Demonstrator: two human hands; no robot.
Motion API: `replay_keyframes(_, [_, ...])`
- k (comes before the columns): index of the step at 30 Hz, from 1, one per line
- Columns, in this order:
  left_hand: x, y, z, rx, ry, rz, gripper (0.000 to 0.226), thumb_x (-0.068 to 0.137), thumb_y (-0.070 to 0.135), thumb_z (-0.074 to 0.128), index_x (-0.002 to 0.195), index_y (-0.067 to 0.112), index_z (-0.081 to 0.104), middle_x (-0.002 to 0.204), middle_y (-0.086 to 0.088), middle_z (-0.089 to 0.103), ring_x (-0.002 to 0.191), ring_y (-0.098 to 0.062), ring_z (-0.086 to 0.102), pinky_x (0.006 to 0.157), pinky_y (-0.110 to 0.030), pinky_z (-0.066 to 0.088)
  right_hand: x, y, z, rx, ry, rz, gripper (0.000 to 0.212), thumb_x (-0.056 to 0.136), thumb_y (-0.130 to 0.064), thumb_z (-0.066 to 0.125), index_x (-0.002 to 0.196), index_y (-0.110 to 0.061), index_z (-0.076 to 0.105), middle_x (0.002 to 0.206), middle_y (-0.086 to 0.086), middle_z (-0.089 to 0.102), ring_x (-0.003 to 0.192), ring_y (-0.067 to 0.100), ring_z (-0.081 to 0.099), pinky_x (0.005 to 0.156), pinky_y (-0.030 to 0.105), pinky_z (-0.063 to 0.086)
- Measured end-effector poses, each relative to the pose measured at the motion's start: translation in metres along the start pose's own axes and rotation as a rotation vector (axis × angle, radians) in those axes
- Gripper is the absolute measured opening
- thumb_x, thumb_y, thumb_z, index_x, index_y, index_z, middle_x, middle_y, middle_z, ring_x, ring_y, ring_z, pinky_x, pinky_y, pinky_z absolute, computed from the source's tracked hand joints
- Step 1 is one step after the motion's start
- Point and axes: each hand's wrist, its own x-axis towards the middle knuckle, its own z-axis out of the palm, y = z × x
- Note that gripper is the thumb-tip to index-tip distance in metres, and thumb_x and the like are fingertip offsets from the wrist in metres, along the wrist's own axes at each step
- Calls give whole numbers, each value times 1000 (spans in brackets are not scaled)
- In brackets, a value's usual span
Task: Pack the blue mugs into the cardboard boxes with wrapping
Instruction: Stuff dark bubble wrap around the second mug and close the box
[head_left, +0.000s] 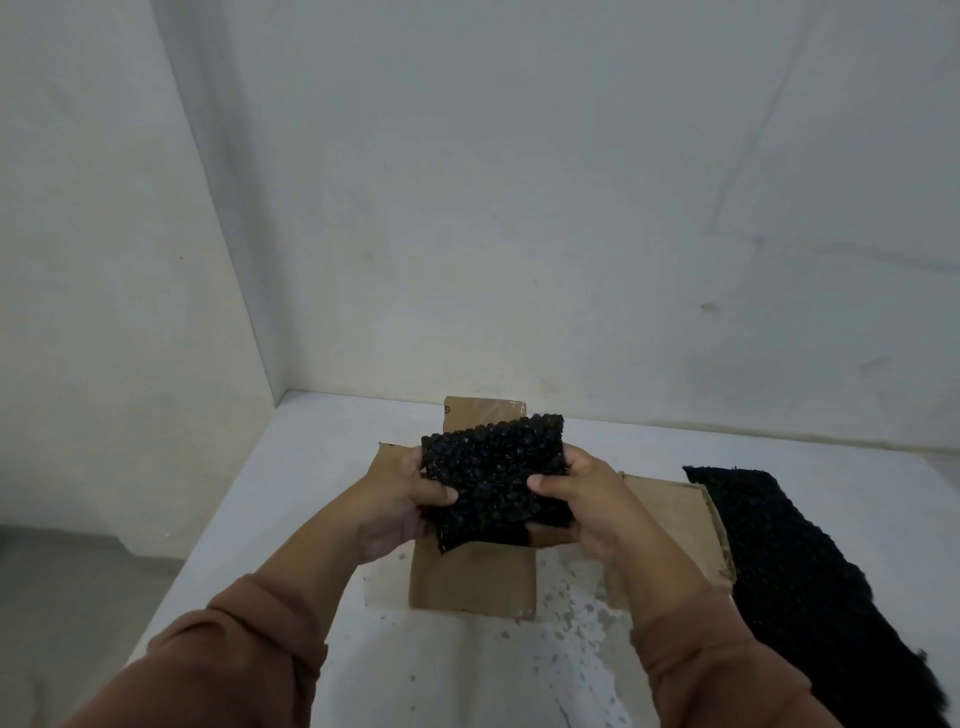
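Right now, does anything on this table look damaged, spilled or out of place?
The tabletop in front of the cardboard box is speckled with dark flecks and a pale streak, like chipped paint or a spill. The box's right flap looks frayed along its edge. The black bubble-wrap bundle looks fine.

Both hands, left hand (400, 506) and right hand (582, 506), grip a black bubble-wrap bundle (493, 478) above the open cardboard box (472, 582) near the table (291, 499) far edge; a second black wrap sheet (779, 561) lies at the right edge.
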Motion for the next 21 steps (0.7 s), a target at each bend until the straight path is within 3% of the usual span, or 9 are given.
replay_keyframes(3, [-2, 4, -2, 53, 16, 35, 41, 87, -19, 42, 108, 9, 64, 107, -10, 70, 103, -27, 65, 72, -34, 59, -1, -3, -5, -60, -30, 39, 24, 90, 1, 53, 90, -19, 67, 96, 8, 66, 82, 28, 66, 54, 35, 58])
replay_keyframes(5, [-6, 6, -4, 85, 28, 62, 43, 88, -19, 37, 84, 7, 71, 96, -8, 73, 91, -26, 68, 62, -30, 57, -3, -2, -11, -64, -79, 52, 38, 93, 1, 42, 79, -17, 72, 96, 14, 66, 71, 31, 67, 53, 35, 58])
replay_keyframes(7, [-7, 3, -13, 53, 14, 56, 49, 87, -13, 32, 69, 7, 73, 98, -8, 74, 94, -26, 65, 68, -32, 56, -4, 4, -17, -32, -135, 86, 53, 93, 5, 30, 66, -12, 72, 97, 20, 64, 71, 32, 66, 52, 32, 57])
replay_keyframes(10, [-10, -1, -20, 144, -66, -24, 24, 77, 15, 50, 78, 4, 72, 108, -14, 68, 103, -27, 59, 88, -35, 48, -6, 13, -22, -74, -230, 134, 33, 77, -10, 41, 70, -6, 73, 91, 17, 66, 84, 27, 62, 66, 34, 55])
replay_keyframes(12, [-9, -6, -22, 432, -42, -61, 14, 78, 21, 66, 84, 9, 68, 98, -10, 66, 95, -22, 58, 84, -31, 47, -5, 17, -20, -213, -242, 144, 19, 71, -18, 55, 73, -9, 72, 84, 9, 68, 84, 23, 62, 76, 35, 53])
replay_keyframes(14, [-3, -8, -17, 734, 29, -26, 11, 78, 14, 72, 83, 16, 62, 91, -4, 64, 86, -20, 57, 74, -30, 48, 1, 18, -17, -531, -221, 66, 5, 78, -15, 67, 77, -20, 66, 83, 0, 63, 83, 16, 58, 75, 29, 47])
replay_keyframes(16, [6, -7, -10, 905, 137, 48, 21, 76, 12, 72, 86, 21, 55, 92, -2, 61, 86, -23, 58, 70, -32, 51, 8, 14, -9, -790, -155, -22, 21, 81, -12, 68, 91, -26, 57, 94, -1, 56, 86, 15, 52, 65, 22, 41])
replay_keyframes(18, [20, -5, -6, 1032, 278, 137, 30, 74, 13, 70, 95, 23, 51, 92, 3, 57, 87, -21, 58, 70, -34, 56, 17, 8, 1, -865, -56, -96, 41, 82, -10, 65, 116, -25, 49, 109, 1, 52, 94, 16, 51, 60, 14, 38])
replay_keyframes(21, [37, -3, -2, 1175, 435, 212, 26, 72, 16, 62, 93, 25, 49, 89, 4, 58, 79, -21, 62, 68, -41, 58, 34, 2, 12, -1017, 73, -212, 48, 84, -9, 58, 129, -23, 48, 125, 5, 53, 100, 17, 51, 72, 16, 41])
